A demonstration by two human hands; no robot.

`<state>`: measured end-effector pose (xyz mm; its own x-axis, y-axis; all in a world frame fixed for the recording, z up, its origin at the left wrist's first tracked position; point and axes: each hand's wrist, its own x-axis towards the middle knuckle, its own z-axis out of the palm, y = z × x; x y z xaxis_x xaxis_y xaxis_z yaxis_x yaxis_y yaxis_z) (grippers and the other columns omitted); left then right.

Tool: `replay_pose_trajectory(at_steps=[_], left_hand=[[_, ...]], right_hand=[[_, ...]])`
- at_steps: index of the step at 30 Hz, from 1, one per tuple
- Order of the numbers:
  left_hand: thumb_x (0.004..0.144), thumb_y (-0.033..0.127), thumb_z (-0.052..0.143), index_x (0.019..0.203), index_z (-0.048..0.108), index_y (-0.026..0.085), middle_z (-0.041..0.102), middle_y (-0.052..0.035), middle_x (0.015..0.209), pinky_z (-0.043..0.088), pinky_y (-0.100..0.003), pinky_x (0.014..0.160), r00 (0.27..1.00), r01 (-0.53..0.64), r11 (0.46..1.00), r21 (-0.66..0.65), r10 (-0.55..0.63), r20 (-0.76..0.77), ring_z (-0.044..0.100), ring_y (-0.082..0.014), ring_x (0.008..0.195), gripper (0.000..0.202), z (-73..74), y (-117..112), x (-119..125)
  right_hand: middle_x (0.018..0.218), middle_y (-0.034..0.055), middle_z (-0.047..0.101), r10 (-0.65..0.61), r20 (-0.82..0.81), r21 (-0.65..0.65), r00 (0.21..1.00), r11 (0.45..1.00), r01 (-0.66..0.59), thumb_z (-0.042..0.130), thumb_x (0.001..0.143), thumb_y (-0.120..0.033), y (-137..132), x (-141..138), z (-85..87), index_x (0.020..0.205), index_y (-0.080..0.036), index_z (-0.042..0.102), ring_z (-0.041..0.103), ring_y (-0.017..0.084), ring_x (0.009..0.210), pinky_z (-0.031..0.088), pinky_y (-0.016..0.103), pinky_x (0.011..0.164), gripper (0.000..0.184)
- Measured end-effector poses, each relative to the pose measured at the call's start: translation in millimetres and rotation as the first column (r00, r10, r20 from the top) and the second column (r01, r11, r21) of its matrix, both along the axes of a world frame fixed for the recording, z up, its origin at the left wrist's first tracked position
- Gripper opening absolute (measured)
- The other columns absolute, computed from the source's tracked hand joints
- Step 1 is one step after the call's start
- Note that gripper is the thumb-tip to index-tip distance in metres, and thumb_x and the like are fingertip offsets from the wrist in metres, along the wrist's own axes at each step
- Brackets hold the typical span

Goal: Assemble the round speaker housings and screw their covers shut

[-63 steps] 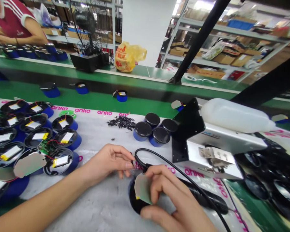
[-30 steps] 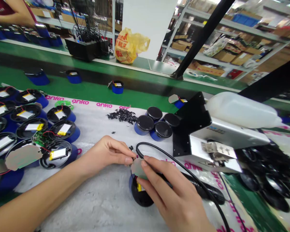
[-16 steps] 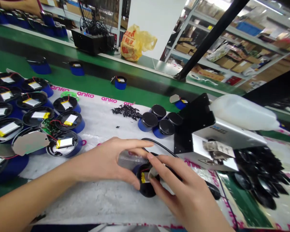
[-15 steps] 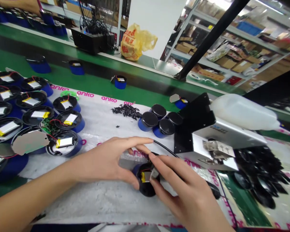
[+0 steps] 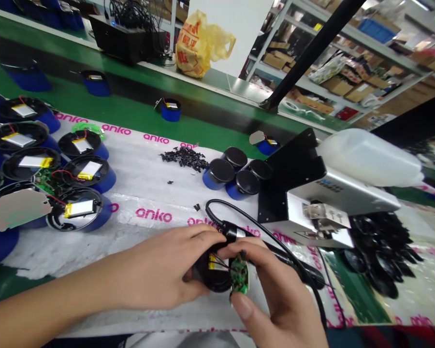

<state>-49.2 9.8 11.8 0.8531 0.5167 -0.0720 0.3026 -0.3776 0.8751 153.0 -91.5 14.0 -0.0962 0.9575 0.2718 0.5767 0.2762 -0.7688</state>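
Observation:
My left hand (image 5: 159, 270) is curled round the left side of a small round black housing (image 5: 217, 284) on the table's white sheet. Inside the housing is a silver battery (image 5: 221, 262) with yellow tape and thin wires. Between the thumb and fingers of my right hand (image 5: 282, 295) is a green circuit board (image 5: 239, 275), held on edge just over the housing's right side, its component side showing. Right behind the housing lies a black cylindrical tool (image 5: 253, 235) with a looped cable. My fingers hide part of the housing's rim.
Several blue housings with batteries (image 5: 80, 209) crowd the left. Ahead are a pile of small black parts (image 5: 186, 158) and several black-topped blue cups (image 5: 219, 173). On the right stand a metal machine (image 5: 315, 222) with a white bottle (image 5: 369, 157) and a heap of black pieces (image 5: 380, 251).
My right hand has tilted the circuit board so its green component side shows. My left hand has closed in round the housing. The black tool behind it is now more exposed.

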Motion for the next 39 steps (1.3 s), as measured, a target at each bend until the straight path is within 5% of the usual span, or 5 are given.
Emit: replay_pose_trajectory(at_steps=[8, 17, 26, 32, 39], left_hand=[[0.07, 0.019, 0.086, 0.127, 0.067, 0.027, 0.069, -0.0051, 0.116, 0.056, -0.022, 0.064, 0.994, 0.061, 0.941, -0.333, -0.028, 0.102, 0.072, -0.0185, 0.079, 0.061, -7.4, 26.6, -6.6], [0.085, 0.039, 0.078, 0.142, 0.05, 0.028, 0.075, -0.0042, 0.096, 0.06, -0.032, 0.079, 0.989, 0.106, 0.551, -0.828, 0.029, 0.146, 0.076, -0.0182, 0.077, 0.065, -10.9, 21.9, -12.8], [0.094, 0.036, 0.065, 0.116, 0.072, 0.02, 0.075, -0.0038, 0.094, 0.055, -0.02, 0.072, 0.966, -0.187, 0.762, -0.62, 0.257, 0.025, 0.069, -0.0133, 0.078, 0.028, -5.5, 11.3, 7.3], [0.096, 0.042, 0.06, 0.126, 0.065, 0.028, 0.056, -0.0051, 0.125, 0.048, -0.018, 0.045, 0.984, -0.143, 0.808, -0.571, 0.18, 0.008, 0.061, -0.0055, 0.056, 0.033, -5.0, 3.7, 8.6], [0.084, 0.018, 0.076, 0.14, 0.051, 0.042, 0.046, -0.0001, 0.127, 0.05, -0.019, 0.064, 0.999, 0.048, 0.972, -0.231, -0.048, 0.004, 0.058, -0.0071, 0.075, 0.066, -6.4, 4.4, 3.6]], right_hand=[[0.101, 0.0016, 0.065, 0.063, 0.074, 0.08, 0.995, 0.994, -0.069, 0.062, 0.078, -0.016, 12.0, -7.1, 1.5, 0.115, -0.026, 0.059, 0.059, 0.016, 0.103, 0.055, 0.023, 0.087, 0.039], [0.101, 0.0046, 0.068, 0.024, 0.063, 0.167, 0.998, 0.985, -0.034, 0.063, 0.081, -0.018, 9.8, -7.9, -10.3, 0.122, -0.023, 0.058, 0.058, 0.02, 0.101, 0.057, 0.03, 0.084, 0.041], [0.119, 0.0048, 0.064, -0.161, -0.013, 0.073, 0.987, 0.984, 0.162, 0.062, 0.089, -0.018, -14.7, -12.9, -18.3, 0.134, -0.026, 0.051, 0.06, 0.018, 0.111, 0.056, 0.024, 0.091, 0.048], [0.12, 0.0057, 0.064, -0.129, 0.045, 0.092, 0.991, 0.988, 0.125, 0.061, 0.088, -0.018, -18.4, -10.9, -22.9, 0.135, -0.023, 0.048, 0.057, 0.019, 0.116, 0.055, 0.027, 0.095, 0.049], [0.121, 0.005, 0.063, -0.053, 0.007, 0.14, 0.999, 0.989, 0.051, 0.058, 0.085, -0.012, -12.8, -8.6, -22.5, 0.129, -0.023, 0.051, 0.053, 0.018, 0.12, 0.05, 0.027, 0.102, 0.045]])
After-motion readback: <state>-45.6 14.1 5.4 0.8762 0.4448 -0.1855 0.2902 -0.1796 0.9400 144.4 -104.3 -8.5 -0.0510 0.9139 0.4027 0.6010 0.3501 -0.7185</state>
